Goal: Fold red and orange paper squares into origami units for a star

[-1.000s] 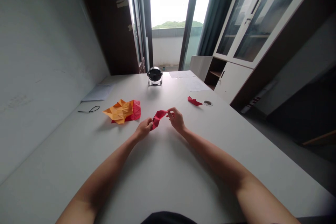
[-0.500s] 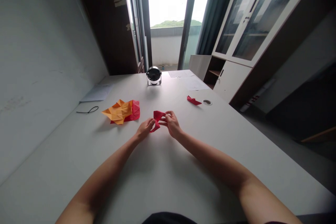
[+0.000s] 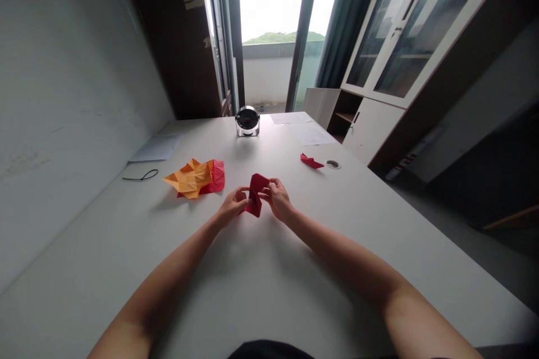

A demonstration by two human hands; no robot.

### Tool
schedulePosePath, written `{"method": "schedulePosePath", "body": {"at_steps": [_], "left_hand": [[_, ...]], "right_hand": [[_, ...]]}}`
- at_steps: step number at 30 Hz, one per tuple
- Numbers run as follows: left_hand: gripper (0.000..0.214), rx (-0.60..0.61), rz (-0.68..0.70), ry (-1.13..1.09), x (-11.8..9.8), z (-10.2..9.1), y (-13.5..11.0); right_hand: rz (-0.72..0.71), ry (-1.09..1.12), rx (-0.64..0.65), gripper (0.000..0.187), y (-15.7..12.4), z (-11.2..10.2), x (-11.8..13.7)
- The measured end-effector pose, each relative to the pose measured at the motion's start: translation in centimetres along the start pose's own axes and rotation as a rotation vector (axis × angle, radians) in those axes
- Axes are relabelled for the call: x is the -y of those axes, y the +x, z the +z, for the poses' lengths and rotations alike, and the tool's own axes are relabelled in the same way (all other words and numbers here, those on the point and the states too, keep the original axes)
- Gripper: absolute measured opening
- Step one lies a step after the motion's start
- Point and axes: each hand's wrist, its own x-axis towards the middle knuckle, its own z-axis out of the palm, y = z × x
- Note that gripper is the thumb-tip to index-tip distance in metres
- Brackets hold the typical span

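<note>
A folded piece of red paper (image 3: 255, 195) is held just above the white table (image 3: 269, 269) between both hands. My left hand (image 3: 231, 207) pinches its left edge with closed fingers. My right hand (image 3: 277, 199) pinches its right side, fingers curled together. The paper stands roughly upright between the thumbs, its lower corner close to the tabletop.
Creased orange and red papers (image 3: 196, 178) lie to the left. A small red folded piece (image 3: 311, 161) lies right of centre beside a round cable hole (image 3: 333, 164). A small fan (image 3: 247, 121), white sheets (image 3: 156, 148) and a black cord (image 3: 141, 176) sit farther back.
My hands have come closer together. The red paper, stretched out as a strip a second ago, is now bunched into a compact upright fold between them.
</note>
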Motion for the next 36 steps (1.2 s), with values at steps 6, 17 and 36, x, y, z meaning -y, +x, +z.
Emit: {"method": "schedulePosePath", "body": {"at_steps": [6,17,36], "left_hand": [[0.031,-0.023,0.009,-0.080,0.1,-0.6,0.4],[0.037,0.045,0.009,-0.066,0.5,0.2,0.7],[0.021,-0.424,-0.053,0.203,2.6,-2.2,1.3]], "right_hand": [[-0.076,-0.115,0.040,0.029,-0.5,0.7,-0.2],[-0.113,-0.142,0.024,0.022,-0.3,0.3,-0.5],[-0.531,-0.819,0.309,0.010,-2.9,1.6,1.3]]}}
